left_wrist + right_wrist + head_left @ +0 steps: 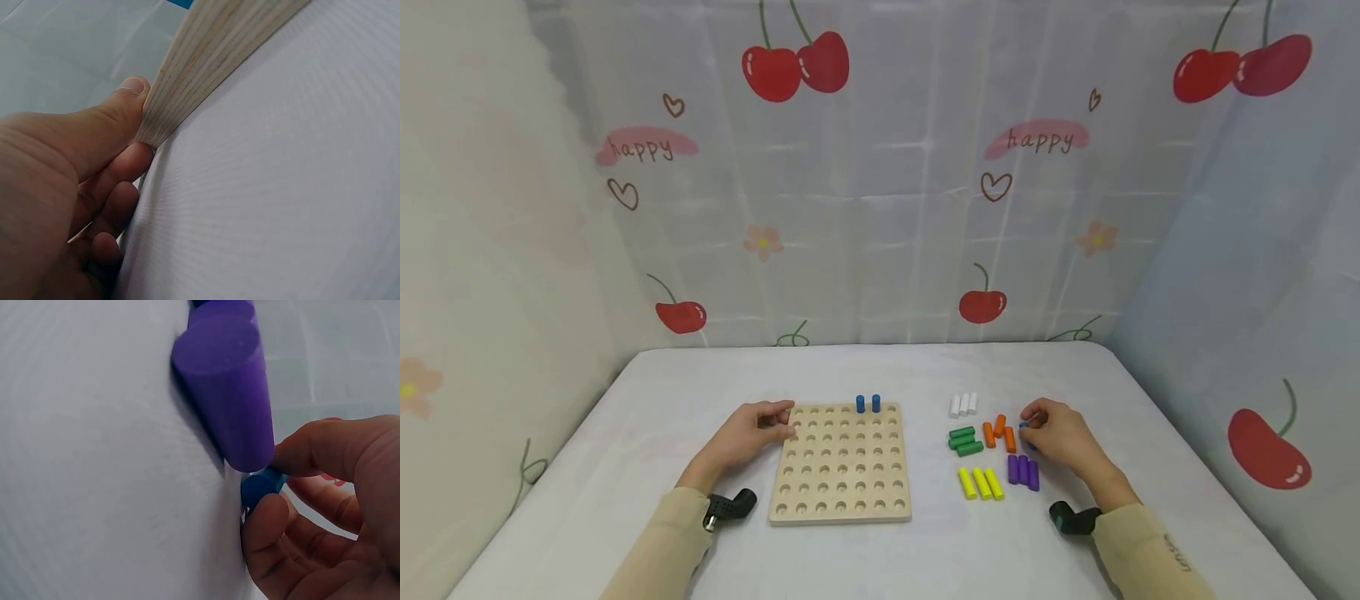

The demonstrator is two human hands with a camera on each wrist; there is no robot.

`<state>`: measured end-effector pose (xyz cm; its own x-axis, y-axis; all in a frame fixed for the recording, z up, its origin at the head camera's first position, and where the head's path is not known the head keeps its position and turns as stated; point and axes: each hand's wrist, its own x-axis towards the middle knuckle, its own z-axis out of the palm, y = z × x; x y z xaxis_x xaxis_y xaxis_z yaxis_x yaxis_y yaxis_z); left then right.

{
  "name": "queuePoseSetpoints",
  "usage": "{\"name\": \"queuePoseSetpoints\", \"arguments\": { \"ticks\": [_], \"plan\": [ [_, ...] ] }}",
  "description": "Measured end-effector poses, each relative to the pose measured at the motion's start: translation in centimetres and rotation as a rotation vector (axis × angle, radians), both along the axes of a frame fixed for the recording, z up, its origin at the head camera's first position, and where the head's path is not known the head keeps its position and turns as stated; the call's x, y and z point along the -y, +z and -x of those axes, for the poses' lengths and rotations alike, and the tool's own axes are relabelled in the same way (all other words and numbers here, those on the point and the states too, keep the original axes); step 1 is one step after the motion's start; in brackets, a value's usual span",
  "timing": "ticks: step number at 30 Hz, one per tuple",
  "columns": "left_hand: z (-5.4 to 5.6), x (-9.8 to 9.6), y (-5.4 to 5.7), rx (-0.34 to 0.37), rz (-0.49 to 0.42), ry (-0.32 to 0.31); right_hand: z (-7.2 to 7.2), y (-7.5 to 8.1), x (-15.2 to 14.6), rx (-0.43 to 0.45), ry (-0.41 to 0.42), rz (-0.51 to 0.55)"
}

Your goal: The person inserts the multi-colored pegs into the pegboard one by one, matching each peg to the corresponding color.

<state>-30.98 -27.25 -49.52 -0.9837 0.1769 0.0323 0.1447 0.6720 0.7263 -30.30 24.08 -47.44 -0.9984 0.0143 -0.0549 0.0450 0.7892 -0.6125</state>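
A wooden board [850, 479] full of holes lies on the white tabletop [970, 558], with two blue pegs [868, 404] standing in its far row. The left hand [741, 437] grips the board's far left corner between thumb and bent fingers. Well to the right of the board, the right hand [1060, 436] pinches a loose blue peg [261, 489], thumb and fingertip nearly together. Between that hand and the board lie white pegs [964, 405], green pegs [961, 442] and orange pegs [1000, 425]; purple pegs [1023, 469] and yellow pegs [982, 483] lie level with the board's nearer half.
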Motion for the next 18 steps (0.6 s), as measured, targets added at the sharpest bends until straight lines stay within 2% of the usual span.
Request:
{"name": "queuePoseSetpoints", "arguments": {
  "ticks": [10,18],
  "plan": [
    [0.0,-0.2,0.2,0.014,-0.002,0.005,-0.1,0.5,0.1,-0.030,-0.005,0.015],
    [0.0,-0.1,0.2,0.007,0.002,-0.007,-0.4,1.7,0.6,-0.046,0.010,0.007]
  ]
}}
